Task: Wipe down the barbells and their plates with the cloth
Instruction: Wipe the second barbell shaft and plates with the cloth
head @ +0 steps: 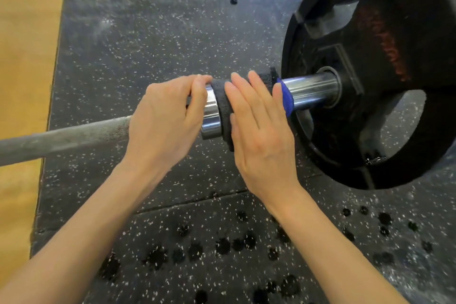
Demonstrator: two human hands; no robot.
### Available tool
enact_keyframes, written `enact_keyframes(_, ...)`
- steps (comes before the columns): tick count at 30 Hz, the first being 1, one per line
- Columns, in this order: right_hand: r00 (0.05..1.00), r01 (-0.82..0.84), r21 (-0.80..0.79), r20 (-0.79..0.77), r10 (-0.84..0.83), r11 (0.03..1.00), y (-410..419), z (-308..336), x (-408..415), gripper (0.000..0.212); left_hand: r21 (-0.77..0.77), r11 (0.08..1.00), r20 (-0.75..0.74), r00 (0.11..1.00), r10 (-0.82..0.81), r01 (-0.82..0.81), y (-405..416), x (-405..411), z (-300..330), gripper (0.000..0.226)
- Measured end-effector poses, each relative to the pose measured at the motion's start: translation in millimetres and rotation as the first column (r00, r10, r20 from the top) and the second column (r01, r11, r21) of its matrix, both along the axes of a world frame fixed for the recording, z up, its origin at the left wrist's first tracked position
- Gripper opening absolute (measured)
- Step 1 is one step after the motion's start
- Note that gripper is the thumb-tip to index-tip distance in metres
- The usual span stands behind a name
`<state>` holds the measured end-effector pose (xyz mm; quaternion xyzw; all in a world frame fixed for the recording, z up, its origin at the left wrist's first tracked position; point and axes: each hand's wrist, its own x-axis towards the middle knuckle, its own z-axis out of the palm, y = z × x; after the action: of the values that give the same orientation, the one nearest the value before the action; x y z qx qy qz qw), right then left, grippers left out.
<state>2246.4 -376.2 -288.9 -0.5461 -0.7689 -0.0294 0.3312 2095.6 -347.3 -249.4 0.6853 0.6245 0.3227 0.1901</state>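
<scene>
Barbell (74, 136) runs left-right; left hand (167, 116) grips it, flat right hand (261, 131) presses cloth (222, 103)

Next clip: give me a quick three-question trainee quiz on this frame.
1. True or false: the cloth is wrapped on the chrome sleeve.
2. Which hand presses the cloth with straight fingers? A) left hand B) right hand
3. Fill in: the black plate sits on the sleeve to the ___ of the cloth in the picture.

Key: 1 true; 2 B; 3 right.
</scene>
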Motion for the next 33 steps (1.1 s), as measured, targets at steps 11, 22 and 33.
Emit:
enact_keyframes(11,0.977,0.159,-0.074,-0.129,-0.167,0.985,9.6,20.7,-18.9,0.022,0.041,0.998,-0.011,0.999,-0.039,0.039,-10.1,-2.3,-2.6,0.044)
enact_keyframes(22,0.968,0.251,-0.135,0.05,-0.247,0.958,1.8,38.8,-5.6,0.028,0.148,0.981,-0.1,0.989,-0.107,0.122,-51.7,5.5,-8.1,0.04)
enact_keyframes(33,0.924,0.167,-0.48,0.381,0.033,0.861,-13.9,75.3,-2.8,0.018,0.111,0.969,-0.114,0.971,-0.21,0.222,-89.1,7.4,-9.1,0.042)
